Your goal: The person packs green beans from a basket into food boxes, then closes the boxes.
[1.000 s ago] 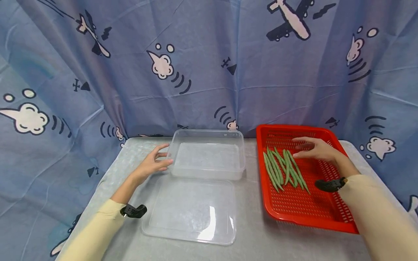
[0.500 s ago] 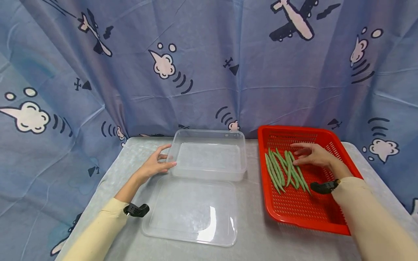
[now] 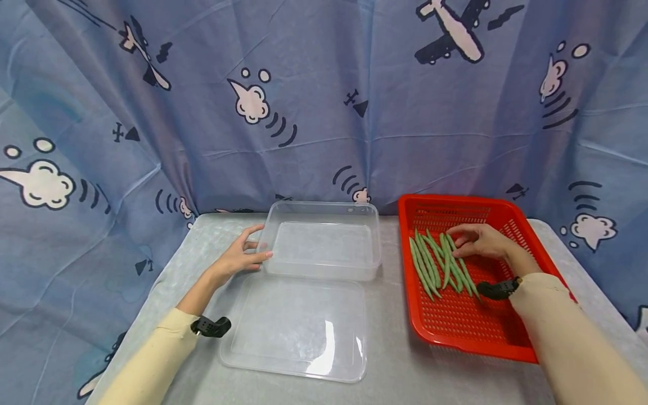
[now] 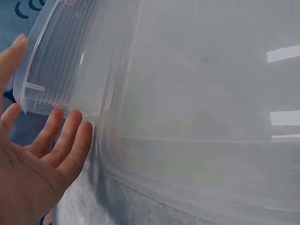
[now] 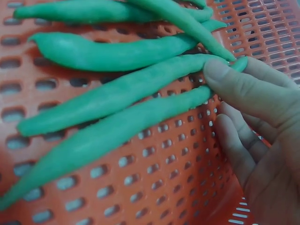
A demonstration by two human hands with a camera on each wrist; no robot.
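Observation:
In the head view my left hand [image 3: 240,256] is at the left wall of a clear plastic container [image 3: 324,242]. Its fingers are spread and nearly straight, the fingertips right at the wall. A clear flat lid [image 3: 293,329] lies in front of the container. My right hand [image 3: 483,242] reaches into a red plastic basket [image 3: 476,337], over the far ends of several green beans [image 3: 430,264]. The right wrist view shows its thumb and index finger pinching the end of a green bean [image 5: 108,136], the thumb also overlapping the bean beside it.
The basket's perforated walls rise around my right hand, and its raised rim runs beneath the right forearm. A grey cloth-like table surface [image 3: 390,349] carries everything. Directly behind the table hangs a blue patterned curtain [image 3: 314,112].
My right hand has moved left and down onto the green beans, and its thumb and index finger have closed on a bean's end. My left hand has drawn slightly nearer the container.

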